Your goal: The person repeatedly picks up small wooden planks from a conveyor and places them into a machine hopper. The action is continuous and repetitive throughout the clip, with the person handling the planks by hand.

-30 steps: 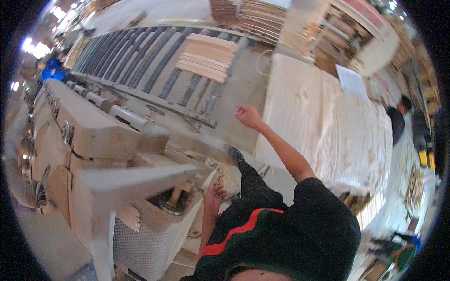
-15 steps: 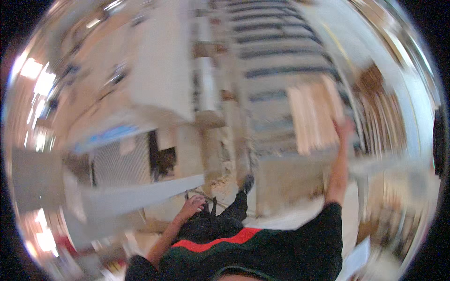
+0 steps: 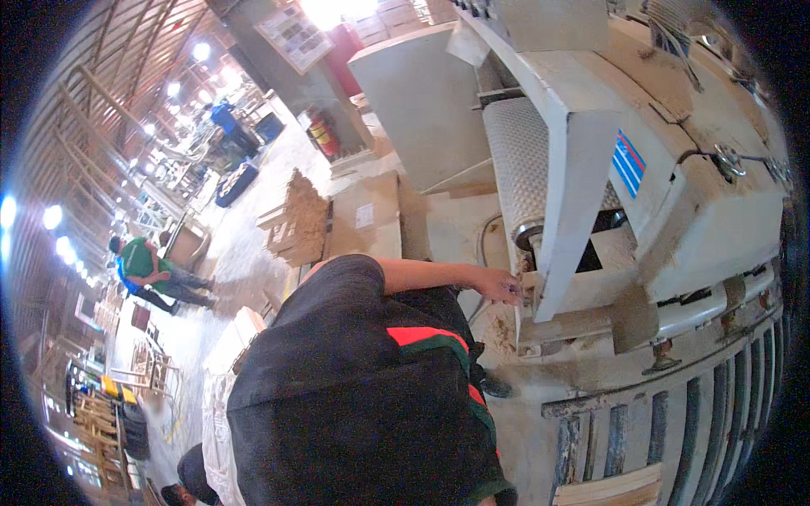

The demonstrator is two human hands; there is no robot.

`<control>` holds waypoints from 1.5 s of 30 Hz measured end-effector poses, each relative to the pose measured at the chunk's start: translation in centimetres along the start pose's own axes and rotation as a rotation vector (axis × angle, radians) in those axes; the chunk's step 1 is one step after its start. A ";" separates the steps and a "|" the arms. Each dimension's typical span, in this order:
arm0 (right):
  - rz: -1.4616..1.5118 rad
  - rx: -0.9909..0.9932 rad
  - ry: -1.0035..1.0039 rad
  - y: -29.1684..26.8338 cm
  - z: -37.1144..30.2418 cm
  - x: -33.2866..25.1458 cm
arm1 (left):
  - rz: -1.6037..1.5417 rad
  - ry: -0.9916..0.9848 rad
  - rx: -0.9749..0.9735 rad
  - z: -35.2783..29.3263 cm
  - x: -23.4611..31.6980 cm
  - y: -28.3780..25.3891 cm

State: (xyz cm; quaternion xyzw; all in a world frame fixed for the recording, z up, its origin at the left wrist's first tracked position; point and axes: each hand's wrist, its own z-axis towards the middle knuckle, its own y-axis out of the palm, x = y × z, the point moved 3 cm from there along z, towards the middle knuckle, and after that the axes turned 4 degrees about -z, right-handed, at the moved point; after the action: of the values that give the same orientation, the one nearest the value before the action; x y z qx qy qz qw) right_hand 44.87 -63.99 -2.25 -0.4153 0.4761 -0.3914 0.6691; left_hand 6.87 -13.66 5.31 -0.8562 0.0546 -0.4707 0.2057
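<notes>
Left hand (image 3: 499, 287) just beside pale grey machine post (image 3: 569, 219), looks half-curled, grip I cannot tell | right hand not visible | post probably heavy, stiff; best held by straight edge

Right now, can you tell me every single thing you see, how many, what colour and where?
Machine: one, off-white, right
Textured belt: one, grey, on the machine
Roller conveyor: one, grey and black, lower right
Wooden boards: several, pale tan, on the conveyor
Cardboard: one large piece, brown, above the shoulder
Fire extinguisher: at least one, red, by the pillar
Ceiling lights: many, white, upper left
Co-workers: at least three, blue, green and dark clothes, left
Shirt: one, black with red-green stripe, centre
Left hand: one, bare, beside the machine; contact unclear
</notes>
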 end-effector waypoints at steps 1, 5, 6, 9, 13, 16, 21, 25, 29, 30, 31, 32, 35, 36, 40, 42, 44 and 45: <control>0.032 -0.018 -0.016 0.0 -0.1 -0.9 | 0.009 -0.048 0.013 -0.1 0.1 -0.1; 0.142 -0.101 -0.100 0.6 -0.8 -4.8 | 0.135 0.156 0.025 0.2 -2.9 -0.3; 0.178 -0.123 -0.122 0.9 -1.0 -5.9 | 0.172 0.189 0.045 0.5 -3.7 -0.6; 0.265 -0.188 -0.192 1.0 -1.6 -8.8 | 0.174 0.087 0.113 0.7 -3.9 -1.2; 0.366 -0.268 -0.216 0.0 -3.2 -10.8 | 0.083 -0.101 0.141 -2.0 -1.4 -2.3; 0.452 -0.340 -0.225 -0.5 -4.7 -12.1 | 0.051 -0.069 0.172 -2.7 -2.9 -2.5; 0.605 -0.428 -0.139 -2.4 -7.3 -12.5 | -0.042 -0.092 0.120 -4.0 -0.8 -2.5; 0.734 -0.493 -0.058 -4.4 -10.2 -13.2 | -0.093 -0.080 0.092 -2.0 -4.5 -1.4; 0.892 -0.515 0.091 -7.1 -14.8 -15.3 | 0.327 0.482 -0.109 6.7 -14.8 2.8; 0.920 -0.482 0.141 -7.6 -16.2 -15.7 | 0.318 0.536 -0.134 6.7 -11.5 3.6; 0.956 -0.466 0.186 -7.9 -17.8 -16.5 | 0.307 0.573 -0.148 5.2 -7.8 4.3; 0.998 -0.446 0.226 -8.3 -19.4 -17.6 | 0.254 0.418 -0.386 5.0 -5.4 5.3; 1.086 -0.392 0.341 -9.2 -24.1 -21.4 | -0.065 0.270 -0.794 2.3 3.5 6.3; 1.116 -0.388 0.370 -9.6 -25.7 -23.2 | -0.047 0.312 -0.833 2.0 4.6 7.3; 1.178 -0.355 0.471 -10.2 -30.9 -29.7 | -0.142 0.361 -0.900 0.0 8.0 7.8; 1.207 -0.294 0.515 -10.4 -33.5 -33.5 | -0.231 0.351 -0.993 -1.7 9.3 5.8; 1.230 -0.266 0.538 -10.5 -35.9 -37.8 | -0.269 0.395 -1.068 -3.3 8.3 3.1; 1.244 -0.258 0.539 -10.6 -37.1 -40.2 | -0.264 0.450 -1.105 -4.3 7.2 1.7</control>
State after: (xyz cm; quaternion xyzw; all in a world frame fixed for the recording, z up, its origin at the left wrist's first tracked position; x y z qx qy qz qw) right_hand -1.85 -37.53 12.59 -0.0294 0.8184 0.0353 0.5728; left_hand 7.44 -18.55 12.30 -0.7154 0.2259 -0.5636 -0.3456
